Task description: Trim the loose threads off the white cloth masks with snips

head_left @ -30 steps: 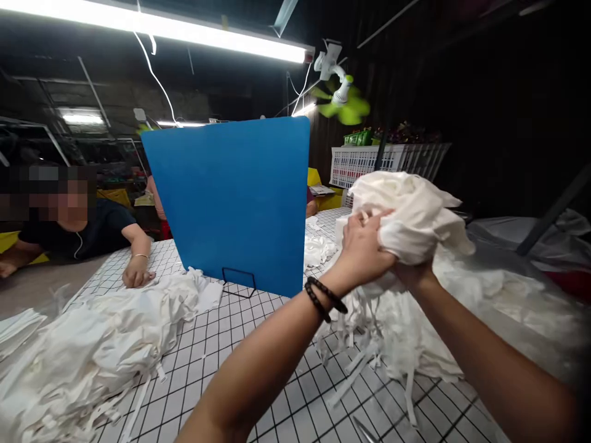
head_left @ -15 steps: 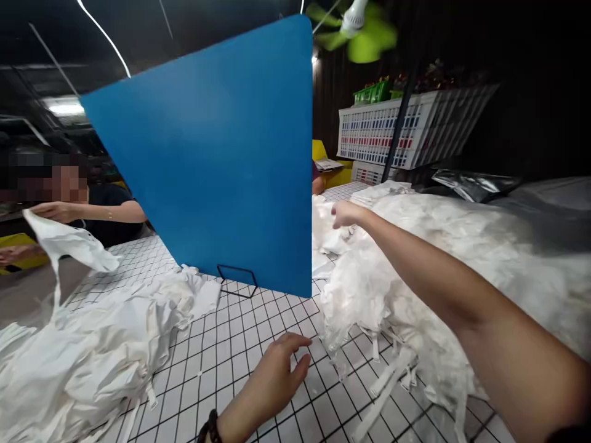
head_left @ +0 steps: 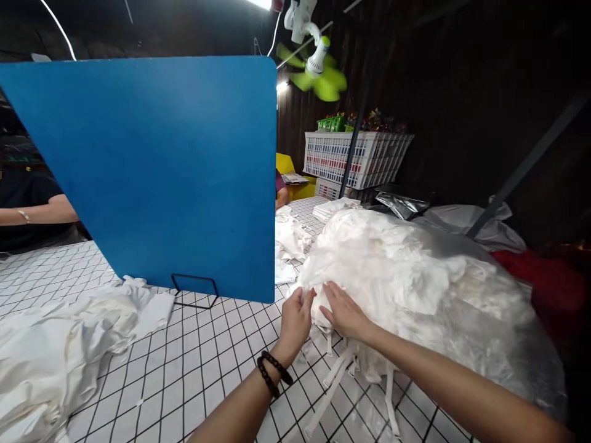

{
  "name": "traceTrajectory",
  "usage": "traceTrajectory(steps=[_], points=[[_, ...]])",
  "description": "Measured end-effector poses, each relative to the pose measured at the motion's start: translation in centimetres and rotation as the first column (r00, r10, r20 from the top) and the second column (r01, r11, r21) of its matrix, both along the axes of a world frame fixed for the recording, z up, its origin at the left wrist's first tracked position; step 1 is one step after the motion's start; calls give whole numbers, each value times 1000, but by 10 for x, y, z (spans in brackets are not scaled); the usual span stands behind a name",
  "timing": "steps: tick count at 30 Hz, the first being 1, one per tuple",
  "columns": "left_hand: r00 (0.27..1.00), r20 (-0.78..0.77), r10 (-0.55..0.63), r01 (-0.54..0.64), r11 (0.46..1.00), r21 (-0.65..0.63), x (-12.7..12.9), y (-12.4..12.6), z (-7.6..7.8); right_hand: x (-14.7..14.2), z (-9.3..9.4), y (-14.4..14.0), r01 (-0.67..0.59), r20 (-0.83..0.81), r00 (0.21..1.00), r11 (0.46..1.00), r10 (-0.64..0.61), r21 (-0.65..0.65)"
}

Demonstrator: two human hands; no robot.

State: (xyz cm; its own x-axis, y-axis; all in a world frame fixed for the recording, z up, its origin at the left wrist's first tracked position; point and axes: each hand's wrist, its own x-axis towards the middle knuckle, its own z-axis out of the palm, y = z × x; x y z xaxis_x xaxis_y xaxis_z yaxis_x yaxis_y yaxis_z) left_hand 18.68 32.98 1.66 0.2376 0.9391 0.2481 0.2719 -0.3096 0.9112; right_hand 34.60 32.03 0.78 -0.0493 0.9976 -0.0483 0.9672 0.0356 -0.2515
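Observation:
A big heap of white cloth pieces (head_left: 406,277) with dangling straps lies on the right of the white grid-patterned table (head_left: 203,363). My left hand (head_left: 295,320), with a dark bead bracelet at its wrist, rests against the heap's near left edge, fingers spread. My right hand (head_left: 344,311) lies flat on the same edge, right beside the left one, fingers apart. Neither hand clasps a separate piece.
A blue divider board (head_left: 157,172) on a wire stand stands upright mid-table. A second pile of white cloth (head_left: 50,363) lies at the left. Another person's arm (head_left: 37,215) shows behind the board. White crates (head_left: 355,159), a green fan (head_left: 318,77) and red fabric (head_left: 545,283) are at the back right.
One second ago both hands held a bundle of white cloth up high. It has been let go onto the heap; both hands have come down to its near edge. The view has shifted right.

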Motion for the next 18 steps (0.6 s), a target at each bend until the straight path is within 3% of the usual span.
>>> traceTrajectory(steps=[3, 5, 9, 13, 18], points=[[996, 86, -13, 9, 999, 40, -3, 3, 28, 4, 10, 47, 103, -21, 994, 992, -105, -72], [994, 102, -36, 30, 998, 58, -6, 6, 37, 3, 15, 76, 115, -46, 991, 980, -124, -163], [990, 110, -92, 86, 995, 58, -24, 13, 28, -3, 16, 104, 151, -65, 981, 936, -180, -317], [998, 40, -40, 42, 998, -54, -52, 15, 5, -6, 21, 90, 206, -62, 969, 922, -238, -327], [997, 50, 60, -44, 960, -277, -74, 12, -12, -18, 38, 25, 100, -183, 973, 969, -143, -226]])
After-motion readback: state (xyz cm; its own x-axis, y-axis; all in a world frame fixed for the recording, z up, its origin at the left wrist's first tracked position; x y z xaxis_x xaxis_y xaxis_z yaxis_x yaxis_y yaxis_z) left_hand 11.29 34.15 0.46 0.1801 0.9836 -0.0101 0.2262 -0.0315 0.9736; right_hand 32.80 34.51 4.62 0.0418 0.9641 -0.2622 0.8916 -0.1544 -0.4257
